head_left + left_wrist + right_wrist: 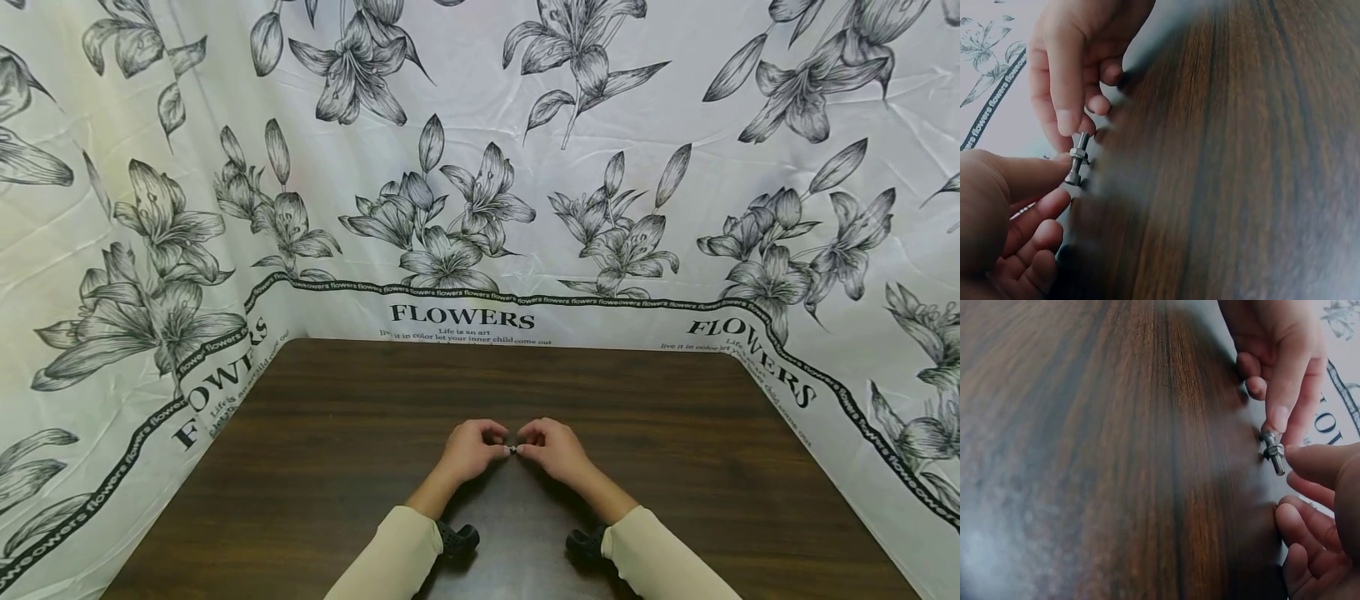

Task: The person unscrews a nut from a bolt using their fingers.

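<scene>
A small metal bolt (1074, 178) with a hex nut (1274, 450) partway along its shank is held between both hands, just over the brown tabletop. My left hand (471, 451) pinches the bolt near its ridged head, with thumb and forefinger. From the other side my right hand (556, 451) has its thumb and forefinger at the nut, the thumb tip right beside it in the right wrist view. The other fingers of both hands are loosely curled. Fingertips partly hide the far side of bolt and nut.
The dark wood table (360, 400) extends around both hands. A white curtain (480, 208) with black flower prints and lettering surrounds its back and sides. Black wrist mounts (459, 540) show at the cuffs of the cream sleeves (393, 554).
</scene>
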Demonstrator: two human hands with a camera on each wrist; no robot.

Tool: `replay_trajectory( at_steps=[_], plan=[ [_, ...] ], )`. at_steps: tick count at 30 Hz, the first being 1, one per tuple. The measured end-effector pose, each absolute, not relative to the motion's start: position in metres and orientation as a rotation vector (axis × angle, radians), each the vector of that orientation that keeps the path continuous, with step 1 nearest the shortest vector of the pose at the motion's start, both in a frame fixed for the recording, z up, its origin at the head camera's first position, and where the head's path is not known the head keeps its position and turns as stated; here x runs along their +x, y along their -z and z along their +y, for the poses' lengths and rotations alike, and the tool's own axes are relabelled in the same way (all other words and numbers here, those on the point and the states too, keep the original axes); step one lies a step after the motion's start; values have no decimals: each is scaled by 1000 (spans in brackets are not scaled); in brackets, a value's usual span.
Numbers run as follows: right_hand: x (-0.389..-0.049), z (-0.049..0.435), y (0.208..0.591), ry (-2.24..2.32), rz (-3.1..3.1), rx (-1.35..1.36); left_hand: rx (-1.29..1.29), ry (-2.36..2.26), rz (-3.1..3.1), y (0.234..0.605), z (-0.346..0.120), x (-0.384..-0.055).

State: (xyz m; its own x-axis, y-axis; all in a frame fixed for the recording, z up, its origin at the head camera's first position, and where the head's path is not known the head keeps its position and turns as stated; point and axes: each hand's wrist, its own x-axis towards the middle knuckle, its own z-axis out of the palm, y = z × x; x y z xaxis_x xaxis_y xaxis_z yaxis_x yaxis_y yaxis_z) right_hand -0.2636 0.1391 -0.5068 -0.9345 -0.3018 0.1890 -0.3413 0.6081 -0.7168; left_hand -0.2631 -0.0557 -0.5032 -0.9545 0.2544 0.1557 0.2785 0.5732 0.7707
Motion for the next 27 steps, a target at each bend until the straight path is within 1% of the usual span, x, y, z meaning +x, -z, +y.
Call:
replay_trajectory(
  at_steps=[4,15,27],
  plan=[
    [-263,136,505,-1169,-2797,563,-422,1264,-2799,503,-53,-263],
    [-266,132,506,-1031,-2819,579,-414,1090,-2822,501,-49,-261],
    [-271,141,507,-1232,-2749,601,-363,1130,-2772,502,-44,-259]
  ],
)
